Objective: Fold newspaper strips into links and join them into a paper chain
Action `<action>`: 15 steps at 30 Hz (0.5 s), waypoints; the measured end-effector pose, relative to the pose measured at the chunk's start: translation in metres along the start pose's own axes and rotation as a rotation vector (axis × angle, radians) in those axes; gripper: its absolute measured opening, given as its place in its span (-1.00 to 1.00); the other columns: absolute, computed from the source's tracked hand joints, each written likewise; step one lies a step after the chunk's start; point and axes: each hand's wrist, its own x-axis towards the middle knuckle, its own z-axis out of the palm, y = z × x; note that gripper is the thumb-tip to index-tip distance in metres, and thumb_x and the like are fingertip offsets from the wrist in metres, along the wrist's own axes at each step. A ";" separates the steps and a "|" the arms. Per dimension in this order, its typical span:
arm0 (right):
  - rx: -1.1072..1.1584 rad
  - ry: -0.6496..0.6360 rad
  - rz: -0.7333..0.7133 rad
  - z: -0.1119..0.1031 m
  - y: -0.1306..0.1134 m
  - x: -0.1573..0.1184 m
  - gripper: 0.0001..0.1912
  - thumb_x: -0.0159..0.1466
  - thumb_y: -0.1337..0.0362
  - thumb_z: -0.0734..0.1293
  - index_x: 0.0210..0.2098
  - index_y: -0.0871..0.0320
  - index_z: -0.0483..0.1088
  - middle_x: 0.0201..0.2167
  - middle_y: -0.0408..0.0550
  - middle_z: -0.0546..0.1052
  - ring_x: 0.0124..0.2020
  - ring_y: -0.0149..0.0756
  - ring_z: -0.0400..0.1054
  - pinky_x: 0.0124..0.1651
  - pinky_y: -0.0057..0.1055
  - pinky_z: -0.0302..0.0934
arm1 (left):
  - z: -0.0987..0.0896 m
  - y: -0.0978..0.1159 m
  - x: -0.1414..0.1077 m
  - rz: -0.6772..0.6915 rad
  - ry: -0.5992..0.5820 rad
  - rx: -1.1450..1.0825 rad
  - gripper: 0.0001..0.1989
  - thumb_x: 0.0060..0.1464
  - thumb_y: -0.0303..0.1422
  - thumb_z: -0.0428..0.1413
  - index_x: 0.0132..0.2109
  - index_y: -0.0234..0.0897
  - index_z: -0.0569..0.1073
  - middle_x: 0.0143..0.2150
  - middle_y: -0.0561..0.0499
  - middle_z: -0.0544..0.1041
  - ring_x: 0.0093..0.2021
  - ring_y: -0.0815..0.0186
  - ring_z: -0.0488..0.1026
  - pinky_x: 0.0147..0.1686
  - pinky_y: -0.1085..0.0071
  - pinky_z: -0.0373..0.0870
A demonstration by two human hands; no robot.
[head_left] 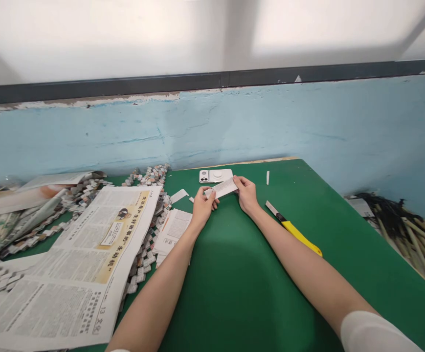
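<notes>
A strip of newspaper (224, 187) is stretched between my two hands, just above the green table (234, 274). My left hand (204, 204) pinches its left end, fingers curled round it. At the other end, my right hand (247, 193) grips the strip between thumb and fingers. Right behind the strip lies a white phone (215, 175), its camera side up. To the right of my right hand rests a utility knife (296, 233) with a yellow handle and its blade pointing away from me. Left of my left hand are cut newspaper pieces (173, 227).
A large newspaper sheet (80, 264) covers the table's left side, over woven chains of folded paper (149, 254). Rolled papers (10, 220) lie at the far left. A small paper scrap (267, 177) sits near the back edge. Bundled sticks (417, 234) are beyond the table's right edge.
</notes>
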 end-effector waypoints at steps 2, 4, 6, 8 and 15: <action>-0.022 -0.065 0.027 0.001 -0.002 -0.002 -0.51 0.08 -0.17 0.53 -0.36 0.15 0.50 -0.56 -0.20 0.38 -0.57 -0.43 0.09 -0.51 -0.43 -0.02 | -0.001 0.000 0.001 0.013 0.031 -0.019 -0.48 0.09 0.04 0.25 -0.05 -0.24 0.29 -0.52 0.12 0.51 -0.63 0.42 0.36 -0.62 0.51 0.23; -0.060 -0.128 0.040 0.002 -0.005 -0.004 -0.49 0.07 -0.19 0.53 -0.37 0.15 0.47 -0.59 -0.22 0.33 -0.58 -0.45 0.05 -0.53 -0.43 -0.07 | -0.002 0.000 0.002 0.017 0.050 -0.031 -0.47 0.09 0.05 0.25 -0.05 -0.24 0.29 -0.51 0.13 0.51 -0.64 0.42 0.36 -0.62 0.50 0.23; -0.082 -0.165 0.040 0.002 -0.007 -0.005 -0.49 0.07 -0.19 0.53 -0.41 0.15 0.45 -0.60 -0.23 0.30 -0.57 -0.45 0.05 -0.53 -0.44 -0.08 | -0.003 0.000 0.002 0.018 0.060 -0.038 -0.46 0.08 0.05 0.26 -0.05 -0.25 0.30 -0.51 0.13 0.51 -0.64 0.42 0.36 -0.62 0.50 0.22; -0.076 -0.176 0.039 0.003 -0.009 -0.007 -0.50 0.08 -0.17 0.53 -0.41 0.15 0.44 -0.61 -0.24 0.29 -0.57 -0.46 0.05 -0.53 -0.44 -0.07 | -0.003 0.000 0.002 0.017 0.065 -0.045 -0.47 0.08 0.04 0.26 -0.04 -0.25 0.30 -0.51 0.12 0.51 -0.64 0.42 0.36 -0.62 0.50 0.22; 0.081 -0.203 0.068 0.003 -0.013 -0.007 -0.75 0.10 0.13 0.45 -0.28 0.12 0.47 -0.62 -0.24 0.34 -0.61 -0.47 0.03 -0.52 -0.43 -0.13 | -0.004 0.005 0.000 0.009 0.048 -0.111 -0.66 0.06 -0.17 0.23 -0.13 -0.22 0.32 -0.44 0.08 0.55 -0.59 0.42 0.37 -0.58 0.51 0.22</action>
